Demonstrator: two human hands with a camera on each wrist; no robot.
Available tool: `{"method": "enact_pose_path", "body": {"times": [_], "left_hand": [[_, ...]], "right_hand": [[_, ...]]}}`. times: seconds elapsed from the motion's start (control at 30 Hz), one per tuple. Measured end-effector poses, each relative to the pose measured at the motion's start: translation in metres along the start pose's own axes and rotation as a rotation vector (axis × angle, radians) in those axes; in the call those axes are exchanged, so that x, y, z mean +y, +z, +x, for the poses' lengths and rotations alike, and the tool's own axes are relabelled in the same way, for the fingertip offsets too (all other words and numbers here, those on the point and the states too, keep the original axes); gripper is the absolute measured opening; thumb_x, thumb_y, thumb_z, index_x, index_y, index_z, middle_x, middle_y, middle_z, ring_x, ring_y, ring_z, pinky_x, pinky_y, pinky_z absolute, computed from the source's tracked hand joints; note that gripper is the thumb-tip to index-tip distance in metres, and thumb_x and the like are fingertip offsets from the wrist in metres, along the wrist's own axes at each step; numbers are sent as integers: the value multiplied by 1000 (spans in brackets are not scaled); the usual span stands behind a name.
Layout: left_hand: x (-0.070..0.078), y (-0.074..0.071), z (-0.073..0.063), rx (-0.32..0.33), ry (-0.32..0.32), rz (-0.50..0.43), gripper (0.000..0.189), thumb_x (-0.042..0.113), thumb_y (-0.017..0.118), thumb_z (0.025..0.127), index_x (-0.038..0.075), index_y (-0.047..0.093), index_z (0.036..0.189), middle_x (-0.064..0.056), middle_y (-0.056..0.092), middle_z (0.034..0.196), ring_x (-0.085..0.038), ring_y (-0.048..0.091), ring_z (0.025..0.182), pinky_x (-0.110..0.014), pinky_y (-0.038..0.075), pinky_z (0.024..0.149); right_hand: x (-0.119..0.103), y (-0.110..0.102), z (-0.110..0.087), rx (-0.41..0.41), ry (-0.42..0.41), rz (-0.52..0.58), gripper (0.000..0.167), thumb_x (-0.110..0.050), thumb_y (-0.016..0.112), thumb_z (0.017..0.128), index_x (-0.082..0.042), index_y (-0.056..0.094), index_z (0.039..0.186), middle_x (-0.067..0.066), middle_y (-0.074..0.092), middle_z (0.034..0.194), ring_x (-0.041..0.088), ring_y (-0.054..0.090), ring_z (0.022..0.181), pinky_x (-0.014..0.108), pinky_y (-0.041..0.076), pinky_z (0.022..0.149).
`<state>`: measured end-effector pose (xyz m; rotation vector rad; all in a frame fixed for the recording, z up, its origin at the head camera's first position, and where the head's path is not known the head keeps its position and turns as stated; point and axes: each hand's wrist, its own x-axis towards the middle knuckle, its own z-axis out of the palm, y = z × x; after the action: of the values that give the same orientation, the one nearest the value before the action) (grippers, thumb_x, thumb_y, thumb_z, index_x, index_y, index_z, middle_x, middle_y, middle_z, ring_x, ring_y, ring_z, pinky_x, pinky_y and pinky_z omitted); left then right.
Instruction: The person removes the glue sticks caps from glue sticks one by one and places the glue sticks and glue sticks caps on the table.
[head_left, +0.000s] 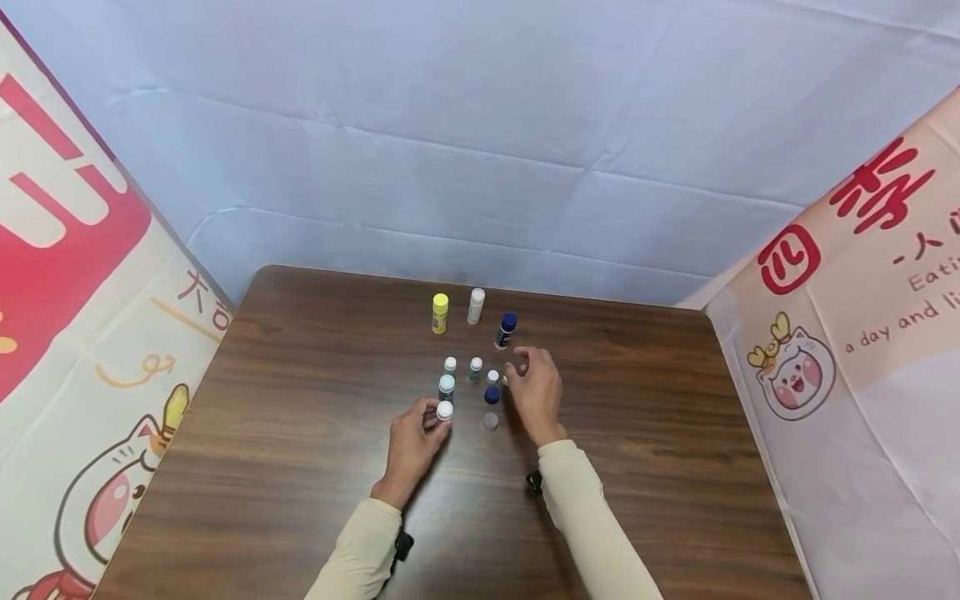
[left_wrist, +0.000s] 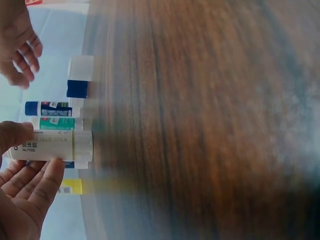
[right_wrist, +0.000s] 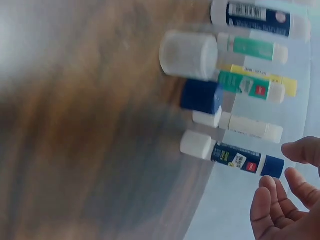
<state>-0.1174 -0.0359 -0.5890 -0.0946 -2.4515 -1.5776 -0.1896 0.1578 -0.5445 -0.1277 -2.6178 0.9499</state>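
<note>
My left hand (head_left: 415,437) pinches an upright white glue stick (left_wrist: 47,145) between thumb and fingers, its white top (head_left: 445,411) facing up in the head view. Just beyond it stands a dark-labelled glue stick (right_wrist: 257,19) with a pale top. My right hand (head_left: 536,392) holds nothing, its fingers loosely bent and apart in the right wrist view. Beside it runs a row of loose caps: a white cap (right_wrist: 206,117), a blue cap (head_left: 492,394) and a translucent cap (head_left: 491,421). Another white cap (right_wrist: 196,144) sits close to the right fingertips.
Two green glue sticks (head_left: 450,367) (head_left: 476,369) with white tops stand between the hands. Farther back are a yellow glue stick (head_left: 439,315), a white glue stick (head_left: 476,307) and a navy glue stick (head_left: 506,331). Cloth walls (head_left: 450,167) border the brown table (head_left: 300,375).
</note>
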Motion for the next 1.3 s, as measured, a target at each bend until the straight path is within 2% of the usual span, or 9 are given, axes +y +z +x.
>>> {"method": "enact_pose_path", "body": {"times": [0.17,0.33,0.4,0.57,0.9,1.13,1.3], "left_hand": [[-1,0,-2,3,-9,1,29,-5,79,74,-3,64,99,-18,69,94,-25,71,84,-26,57,71],[-1,1,-3,4,-3,-8,29,-5,79,74,-3,63,99,-19,69,95,-24,71,84,-25,57,72],[-2,2,-3,7,4,-9,29,-5,79,74,-3,63,98,-19,69,95,-24,71,84,-24,56,72],[-4,4,-4,14,19,-12,30,-5,80,74,-3,63,98,-19,70,95,-24,71,84,-22,56,72],[-3,4,-6,13,29,-21,28,-5,79,75,-1,63,97,-18,70,94,-22,71,83,-21,56,71],[-4,3,-8,16,31,-17,27,-3,80,75,1,63,96,-16,70,93,-22,71,83,-26,57,71],[-6,2,-10,21,32,-19,27,-4,79,75,1,63,96,-17,70,93,-22,71,83,-27,57,71]], "right_hand": [[-3,3,17,-18,-20,-14,27,-13,74,84,-4,68,108,13,61,95,23,57,75,39,45,63],[-6,8,28,-20,-26,-18,33,-13,74,84,-5,65,115,13,59,109,26,54,72,40,45,62],[-6,11,30,-15,-38,-19,36,-12,74,85,-4,64,118,15,57,117,27,56,79,43,47,67],[-7,15,36,-11,-72,-6,39,-11,72,86,-3,60,122,16,52,122,31,55,103,47,49,79],[-7,20,46,-55,-99,-60,52,-9,69,88,-8,52,138,19,49,129,35,51,112,51,49,85],[-2,25,48,-100,-98,-88,43,-7,66,90,-6,55,132,20,57,120,37,57,106,52,50,85],[2,29,47,-87,-107,-44,36,-7,65,92,-4,56,127,21,63,112,37,61,101,51,50,85]]}}
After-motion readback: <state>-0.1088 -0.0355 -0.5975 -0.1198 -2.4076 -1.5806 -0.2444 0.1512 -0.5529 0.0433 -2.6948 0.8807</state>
